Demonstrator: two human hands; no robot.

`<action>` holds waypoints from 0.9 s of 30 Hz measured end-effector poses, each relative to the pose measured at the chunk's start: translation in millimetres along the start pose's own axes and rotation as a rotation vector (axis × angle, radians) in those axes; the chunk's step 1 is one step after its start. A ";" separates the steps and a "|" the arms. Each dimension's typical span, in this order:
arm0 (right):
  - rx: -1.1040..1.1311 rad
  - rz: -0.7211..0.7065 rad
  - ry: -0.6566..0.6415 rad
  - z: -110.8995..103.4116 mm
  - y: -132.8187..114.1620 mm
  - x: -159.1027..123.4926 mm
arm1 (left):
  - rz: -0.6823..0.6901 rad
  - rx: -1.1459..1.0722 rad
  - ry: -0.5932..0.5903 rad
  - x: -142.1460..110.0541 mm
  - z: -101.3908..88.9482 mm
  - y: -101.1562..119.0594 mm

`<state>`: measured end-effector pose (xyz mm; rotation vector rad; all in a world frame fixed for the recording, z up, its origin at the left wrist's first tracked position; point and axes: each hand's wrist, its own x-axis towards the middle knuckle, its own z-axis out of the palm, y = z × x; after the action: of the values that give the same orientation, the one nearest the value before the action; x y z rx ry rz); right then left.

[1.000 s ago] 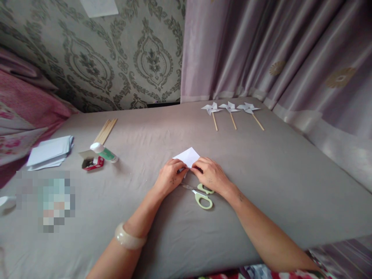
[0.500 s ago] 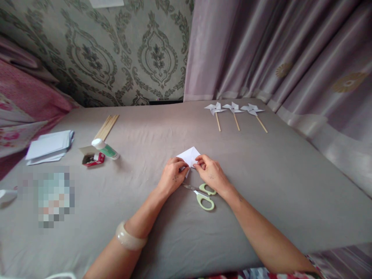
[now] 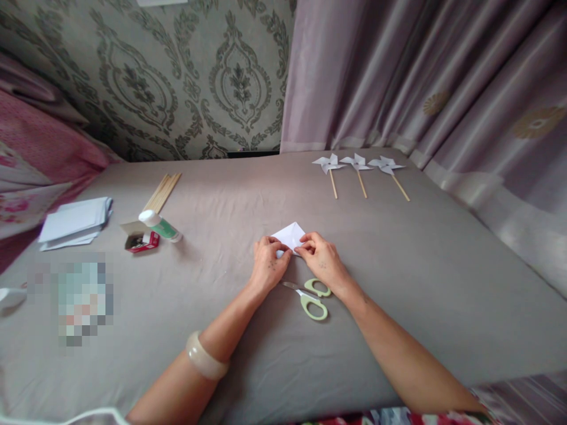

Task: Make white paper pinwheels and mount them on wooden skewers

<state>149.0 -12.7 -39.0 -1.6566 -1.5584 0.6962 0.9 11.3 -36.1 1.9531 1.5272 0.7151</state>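
A small white sheet of paper point(image 3: 290, 235) with crease lines lies at the middle of the cloth-covered surface. My left hand point(image 3: 271, 260) pinches its near left edge, thumb and fingers together. On the near right edge my right hand point(image 3: 322, 260) also pinches the paper, its fingertips close to the left thumb. Both hands partly cover the sheet. Just below them rests a pair of scissors point(image 3: 313, 308) with pale green handles, its blades spread and partly hidden by my left hand.
Three white paper pinwheels point(image 3: 355, 163) on sticks lie at the back right. Toward the left are wooden sticks point(image 3: 163, 192), a glue stick point(image 3: 162, 226), an open red box point(image 3: 142, 242) of small dark items and a stack of white paper point(image 3: 75, 221). A pixelated item point(image 3: 84, 301) lies nearer.
My left hand has shifted slightly right, and the paper's near left part that stuck out below is now folded in or covered. My right hand has barely moved.
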 end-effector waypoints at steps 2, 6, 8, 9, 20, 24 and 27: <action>0.000 -0.004 -0.003 0.2 0.6 0.9 | -0.008 0.006 0.014 -0.2 1.6 2.4; -0.005 -0.011 0.004 0.6 0.6 2.5 | -0.033 0.043 0.035 -0.6 4.2 6.5; -0.010 -0.008 0.009 0.6 0.4 3.0 | -0.047 0.053 0.036 -0.7 5.0 8.1; -0.013 -0.008 0.011 0.6 0.4 3.1 | -0.053 0.054 0.038 -0.6 5.4 8.9; -0.005 -0.012 -0.006 1.4 4.8 5.4 | -0.088 0.063 0.080 -0.1 9.4 11.2; -0.003 0.014 -0.004 0.9 3.2 6.9 | -0.080 0.074 0.090 -0.8 11.2 10.2; -0.011 0.017 -0.014 0.5 2.1 6.7 | -0.078 0.074 0.100 -0.7 11.2 10.5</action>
<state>150.6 -5.9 -40.3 -1.6783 -1.5622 0.7113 15.8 7.4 -36.7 1.9246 1.7018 0.7423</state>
